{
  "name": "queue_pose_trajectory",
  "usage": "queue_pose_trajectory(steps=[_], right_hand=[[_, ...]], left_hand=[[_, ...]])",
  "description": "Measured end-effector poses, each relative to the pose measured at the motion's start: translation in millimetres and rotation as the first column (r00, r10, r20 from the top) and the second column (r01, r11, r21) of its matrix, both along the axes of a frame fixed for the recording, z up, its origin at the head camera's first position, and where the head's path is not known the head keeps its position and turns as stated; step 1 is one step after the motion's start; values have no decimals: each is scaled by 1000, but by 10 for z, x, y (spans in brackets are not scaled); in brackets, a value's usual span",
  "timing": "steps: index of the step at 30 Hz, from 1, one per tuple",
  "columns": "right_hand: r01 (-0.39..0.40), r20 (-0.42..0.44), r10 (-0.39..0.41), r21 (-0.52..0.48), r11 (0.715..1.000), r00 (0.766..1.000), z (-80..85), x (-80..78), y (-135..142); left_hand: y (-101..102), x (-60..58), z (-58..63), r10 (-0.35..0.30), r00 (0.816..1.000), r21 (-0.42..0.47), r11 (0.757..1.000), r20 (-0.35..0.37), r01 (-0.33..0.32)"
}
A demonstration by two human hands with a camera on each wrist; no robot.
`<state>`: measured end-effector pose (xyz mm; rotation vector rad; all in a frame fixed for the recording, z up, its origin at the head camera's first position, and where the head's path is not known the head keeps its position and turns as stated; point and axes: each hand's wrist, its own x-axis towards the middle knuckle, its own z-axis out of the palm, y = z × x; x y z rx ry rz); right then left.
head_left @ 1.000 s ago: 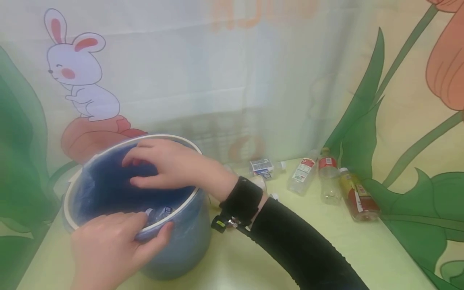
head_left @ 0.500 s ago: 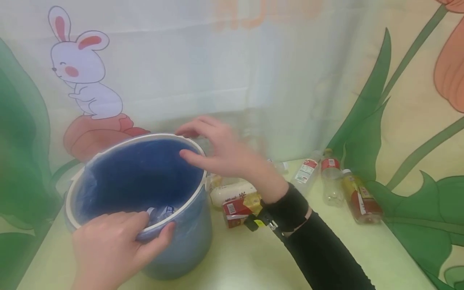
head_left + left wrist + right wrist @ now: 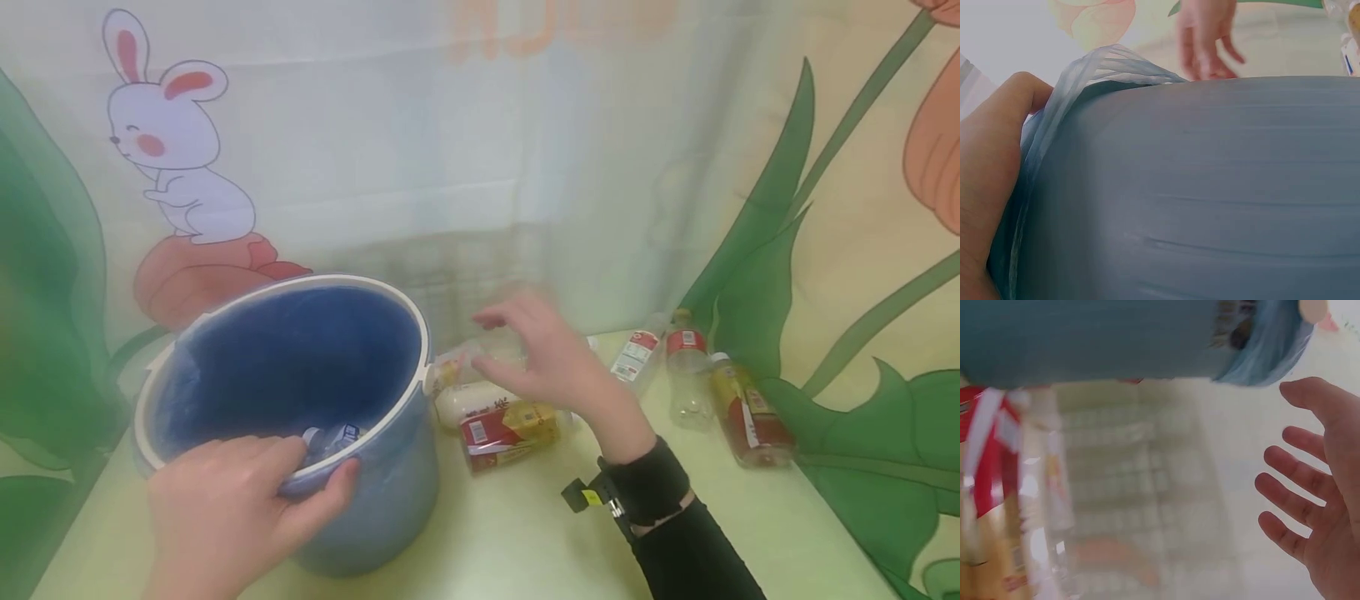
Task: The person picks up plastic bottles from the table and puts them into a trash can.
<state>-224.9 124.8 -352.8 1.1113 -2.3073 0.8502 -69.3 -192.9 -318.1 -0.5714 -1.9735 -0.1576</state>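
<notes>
The right hand (image 3: 558,367) is unloaded: fingers spread, thumb set apart, palm clear of any object in the right wrist view. Clear plastic (image 3: 501,343) shows behind the gap between thumb and fingers; its outline is too obscured to give an axis. The nearest fully readable item, the bottle with the red-and-yellow label (image 3: 510,433), lies on its side below the right hand and toward the person. Its long axis runs left to right, with the white cap (image 3: 576,419) at the right end, close to the wrist. A cream-white bottle (image 3: 472,402) lies alongside it on the far side, left of the thumb. The right hand is the nearer to this group. Farther left, the blue bin (image 3: 382,508) stands between the two hands; the left hand (image 3: 232,500) clasps its rim, fingers inside and thumb outside. By judgement, the governing relation for a pick-up is downward, across the bottle's long axis.
</notes>
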Motion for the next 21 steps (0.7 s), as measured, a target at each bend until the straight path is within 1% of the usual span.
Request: queue_pose_trajectory(steps=[3, 6, 8, 10, 13, 15, 17, 21], right_hand=[[52, 69, -55, 46, 998, 996, -162, 31, 68], [103, 171, -120, 108, 989, 978, -275, 83, 108], [109, 204, -137, 144, 984, 969, -347, 109, 121], [96, 212, -131, 164, 982, 969, -422, 124, 131], [70, 178, -101, 172, 983, 979, -530, 129, 154], [72, 175, -105, 183, 980, 979, -580, 135, 172], [79, 182, -116, 200, 977, 976, -621, 143, 190], [84, 225, -135, 226, 971, 965, -694, 160, 207]], left_hand=[[-5, 5, 7, -1, 1000, -4, 1000, 2, 1], [-6, 6, 8, -3, 1000, -5, 1000, 2, 3], [-10, 8, 4, 0, 1000, -6, 1000, 8, 0], [-13, 12, 0, 1, 1000, -6, 1000, 11, -1], [-14, 14, -4, 2, 1000, -7, 1000, 14, -2], [-10, 10, -1, -3, 1000, -7, 1000, 9, 3], [-9, 5, 2, -5, 1000, -8, 1000, 10, 5], [-12, 0, -1, -7, 1000, -5, 1000, 4, 7]])
